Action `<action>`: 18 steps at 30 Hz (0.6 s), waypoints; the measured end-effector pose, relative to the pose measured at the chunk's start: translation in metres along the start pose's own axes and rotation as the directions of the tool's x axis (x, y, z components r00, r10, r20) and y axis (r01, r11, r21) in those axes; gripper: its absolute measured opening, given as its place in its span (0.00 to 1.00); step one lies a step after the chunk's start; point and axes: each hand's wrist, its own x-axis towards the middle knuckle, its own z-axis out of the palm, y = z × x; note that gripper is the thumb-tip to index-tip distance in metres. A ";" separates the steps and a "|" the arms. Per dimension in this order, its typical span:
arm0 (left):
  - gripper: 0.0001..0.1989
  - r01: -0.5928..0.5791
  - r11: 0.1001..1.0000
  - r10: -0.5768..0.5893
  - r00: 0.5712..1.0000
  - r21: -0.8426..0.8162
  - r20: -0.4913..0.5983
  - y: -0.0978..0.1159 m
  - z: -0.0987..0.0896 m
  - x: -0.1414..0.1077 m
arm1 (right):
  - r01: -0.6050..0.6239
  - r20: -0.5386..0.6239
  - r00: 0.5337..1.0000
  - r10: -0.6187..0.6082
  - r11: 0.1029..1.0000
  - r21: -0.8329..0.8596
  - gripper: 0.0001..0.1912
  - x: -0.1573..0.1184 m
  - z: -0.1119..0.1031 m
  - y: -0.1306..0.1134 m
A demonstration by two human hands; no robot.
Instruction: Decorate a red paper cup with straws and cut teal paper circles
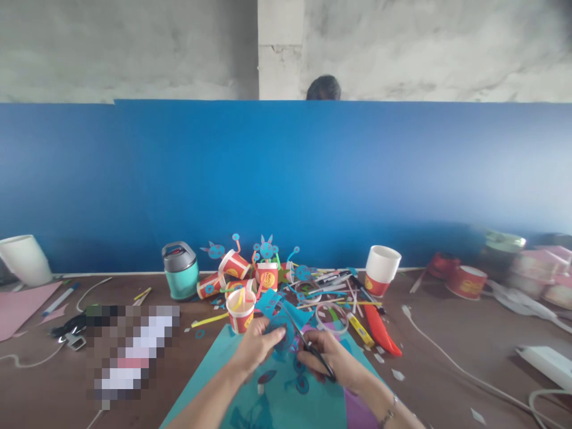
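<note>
My left hand pinches a piece of blue paper with a round outline drawn on it. In my right hand is a pair of scissors with black handles, its blades reaching up to the paper's edge. Both hands are above a teal sheet that lies on the table. Small cut paper shapes rest on the sheet by my right hand. Just beyond my left hand stands a red and white paper cup with a yellow straw in it.
Several paper cups with blue paper faces crowd the table's back. A teal jar stands left of them, a white-and-red cup stack right. Pens and straws lie between. A red pouch, cable and blue partition are also there.
</note>
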 end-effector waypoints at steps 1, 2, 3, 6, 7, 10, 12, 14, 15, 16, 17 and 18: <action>0.21 0.002 1.000 -0.002 1.000 0.000 0.008 0.000 0.000 0.000 | -0.005 0.003 1.000 0.005 1.000 -0.003 0.13 0.000 0.000 0.001; 0.21 0.006 1.000 -0.006 1.000 0.002 0.016 0.000 -0.001 0.000 | -0.011 0.008 1.000 0.011 1.000 -0.004 0.13 0.000 -0.001 0.002; 0.21 0.008 1.000 -0.008 1.000 0.001 0.021 0.001 -0.001 0.000 | -0.017 0.013 1.000 0.017 1.000 -0.005 0.13 0.001 -0.001 0.002; 0.21 0.016 1.000 -0.016 1.000 -0.023 0.021 0.005 0.000 -0.002 | -0.023 0.026 0.999 0.024 0.999 -0.025 0.13 0.001 -0.002 0.002; 0.21 0.020 0.999 -0.020 1.000 -0.038 0.017 0.006 0.001 -0.002 | -0.026 0.028 0.999 0.027 0.999 -0.034 0.13 0.000 -0.003 0.001; 0.20 0.036 0.994 -0.038 0.999 -0.107 -0.016 0.009 0.004 -0.004 | -0.037 0.034 0.999 0.038 0.999 -0.026 0.12 0.000 -0.004 -0.002; 0.20 0.037 0.986 -0.046 0.997 -0.162 -0.054 0.010 0.006 -0.004 | -0.034 0.031 0.999 0.034 0.999 0.012 0.12 -0.001 -0.003 -0.004; 0.21 0.020 0.977 -0.041 0.995 -0.214 -0.090 0.007 0.009 -0.005 | -0.028 0.024 0.999 0.027 0.999 0.042 0.12 -0.002 -0.002 -0.006; 0.21 0.009 0.972 -0.036 0.993 -0.236 -0.110 0.005 0.011 -0.005 | -0.026 0.021 0.999 0.025 0.998 0.051 0.12 -0.002 -0.001 -0.007; 0.21 -0.001 0.967 -0.035 0.990 -0.253 -0.135 0.003 0.012 -0.005 | -0.023 0.016 1.000 0.023 0.998 0.057 0.12 -0.003 0.000 -0.008; 0.21 0.000 0.966 -0.041 0.987 -0.259 -0.154 0.000 0.013 -0.005 | -0.020 0.013 1.000 0.019 0.998 0.062 0.13 -0.004 0.001 -0.008; 0.21 0.008 0.967 -0.051 0.985 -0.253 -0.164 -0.003 0.014 -0.005 | -0.016 0.007 1.000 0.016 0.997 0.069 0.14 -0.004 0.002 -0.008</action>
